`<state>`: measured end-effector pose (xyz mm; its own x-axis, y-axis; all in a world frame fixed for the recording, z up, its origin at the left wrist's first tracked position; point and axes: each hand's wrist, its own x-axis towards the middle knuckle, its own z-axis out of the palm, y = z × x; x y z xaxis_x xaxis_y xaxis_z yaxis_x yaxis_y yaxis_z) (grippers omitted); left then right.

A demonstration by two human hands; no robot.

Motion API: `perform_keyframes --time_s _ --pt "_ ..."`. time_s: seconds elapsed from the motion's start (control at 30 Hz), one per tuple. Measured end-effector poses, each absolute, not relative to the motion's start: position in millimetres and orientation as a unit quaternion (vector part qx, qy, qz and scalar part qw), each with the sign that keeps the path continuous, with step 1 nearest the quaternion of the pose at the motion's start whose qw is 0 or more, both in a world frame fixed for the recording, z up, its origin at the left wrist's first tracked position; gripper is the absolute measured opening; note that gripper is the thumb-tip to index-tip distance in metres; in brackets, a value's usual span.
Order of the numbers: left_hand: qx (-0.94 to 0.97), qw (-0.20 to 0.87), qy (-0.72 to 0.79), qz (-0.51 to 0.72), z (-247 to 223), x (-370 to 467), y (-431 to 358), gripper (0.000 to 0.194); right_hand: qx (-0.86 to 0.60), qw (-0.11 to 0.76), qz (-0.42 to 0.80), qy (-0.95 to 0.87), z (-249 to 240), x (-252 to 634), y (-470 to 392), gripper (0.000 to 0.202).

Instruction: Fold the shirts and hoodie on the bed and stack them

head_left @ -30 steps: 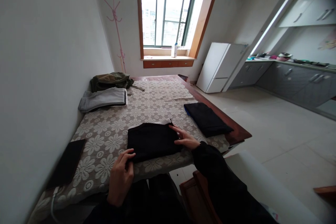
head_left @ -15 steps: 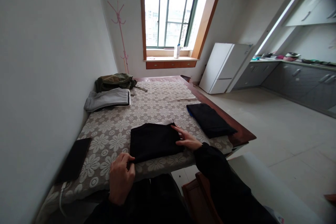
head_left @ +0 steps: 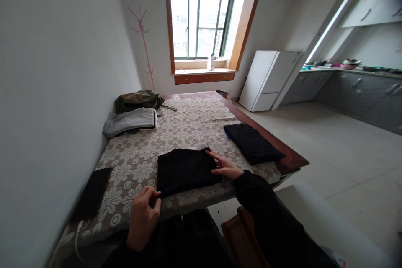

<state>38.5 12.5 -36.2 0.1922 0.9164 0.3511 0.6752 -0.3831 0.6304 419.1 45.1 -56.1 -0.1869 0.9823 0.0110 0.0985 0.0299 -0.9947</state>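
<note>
A black folded garment (head_left: 186, 171) lies flat near the front of the table, with a strip of white showing along its far edge. At its near left corner, my left hand (head_left: 144, 213) has curled fingers, thumb and fingertip pinching the cloth. My right hand (head_left: 226, 166) rests on the garment's right edge, fingers stretched out and apart. Farther right lies a second dark folded garment (head_left: 253, 143) with a bit of blue at its left side.
A patterned lace cloth (head_left: 185, 115) covers the table. Grey folded clothing (head_left: 132, 121) and an olive backpack (head_left: 138, 101) sit at the back left. A black tablet-like device (head_left: 91, 194) with a white cable (head_left: 77, 238) lies front left. A wooden chair (head_left: 241, 234) stands below the front edge.
The view has shifted slightly. My left hand's fingers have moved a little at the garment's corner; my right hand and the garment look the same.
</note>
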Motion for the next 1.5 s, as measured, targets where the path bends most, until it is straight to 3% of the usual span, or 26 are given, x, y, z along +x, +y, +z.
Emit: perform_keyframes --time_s 1.5 --pt "0.757 0.15 0.554 0.312 -35.6 40.5 15.3 0.005 -0.472 0.456 0.54 -0.528 -56.1 416.4 45.0 0.094"
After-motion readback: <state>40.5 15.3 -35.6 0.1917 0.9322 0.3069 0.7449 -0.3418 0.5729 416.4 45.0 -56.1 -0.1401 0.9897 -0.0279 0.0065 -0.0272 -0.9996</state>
